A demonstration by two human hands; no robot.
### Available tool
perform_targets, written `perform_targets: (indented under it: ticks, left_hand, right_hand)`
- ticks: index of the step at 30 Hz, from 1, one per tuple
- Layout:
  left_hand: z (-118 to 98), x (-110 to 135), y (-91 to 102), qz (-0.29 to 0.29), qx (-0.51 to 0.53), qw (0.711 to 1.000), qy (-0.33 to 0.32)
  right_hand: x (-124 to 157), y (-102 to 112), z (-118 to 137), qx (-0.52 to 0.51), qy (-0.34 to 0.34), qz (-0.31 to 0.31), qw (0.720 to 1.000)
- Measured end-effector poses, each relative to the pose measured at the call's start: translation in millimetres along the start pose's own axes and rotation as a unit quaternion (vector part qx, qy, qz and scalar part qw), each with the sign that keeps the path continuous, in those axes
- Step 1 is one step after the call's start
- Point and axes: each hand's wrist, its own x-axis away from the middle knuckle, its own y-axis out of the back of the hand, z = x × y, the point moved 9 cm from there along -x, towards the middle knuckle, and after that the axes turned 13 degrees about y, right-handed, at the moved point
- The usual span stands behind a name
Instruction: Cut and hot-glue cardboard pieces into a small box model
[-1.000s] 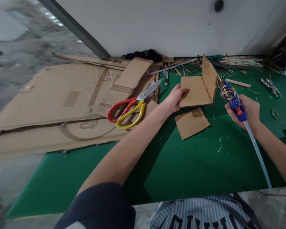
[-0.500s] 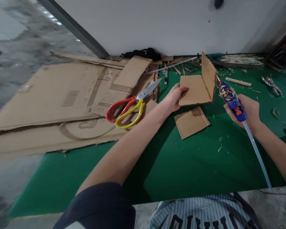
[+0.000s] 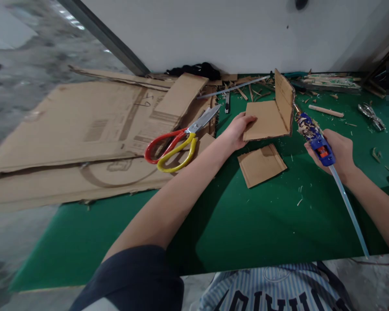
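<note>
Hard to see: left hand [image 3: 238, 131] is hiding its lower fingers under the folded cardboard [image 3: 266, 120]; right hand [image 3: 339, 149] is covering the handle of the glue gun [image 3: 314, 136], and scraps are coating its front.
Cut off: right forearm is running out at the right border; cardboard sheets [image 3: 68, 125] are running out at the left.
Left fingers: thumb is pressing on top, the rest are going underneath — pinching the flat panel's left edge.
Right fingers: curling around the gun's handle; can't tell if the trigger is being squeezed.
Folded cardboard: flat panel is extending right from the left thumb, second panel is standing up along its far side.
Nozzle: pointing at the standing panel's outer side — touching or just short, can't tell.
Edges: scissors [image 3: 176, 152] are lying left of the left hand, a loose square [image 3: 262, 166] just below the folded cardboard, a wooden stick [image 3: 326, 111] beyond the gun.
Room: green tabletop [image 3: 246, 233] is spreading from the loose square to the front edge, between the forearms.
</note>
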Motion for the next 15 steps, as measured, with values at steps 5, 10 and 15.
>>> perform_targets:
  ticks: [5, 10, 15]
  left_hand:
    - [0.4, -2.2, 0.4, 0.005, -0.004, 1.000, 0.001]
    - [0.6, -3.3, 1.8, 0.003, 0.003, 1.000, 0.003]
    - [-0.5, -1.2, 0.8, 0.007, 0.010, 1.000, 0.002]
  right_hand:
    - [0.4, 0.1, -2.1, 0.004, -0.007, 0.008, 1.000]
    - [-0.7, -0.6, -0.1, -0.008, 0.002, 0.011, 1.000]
    - [-2.7, -0.1, 2.2, -0.008, 0.011, 0.006, 1.000]
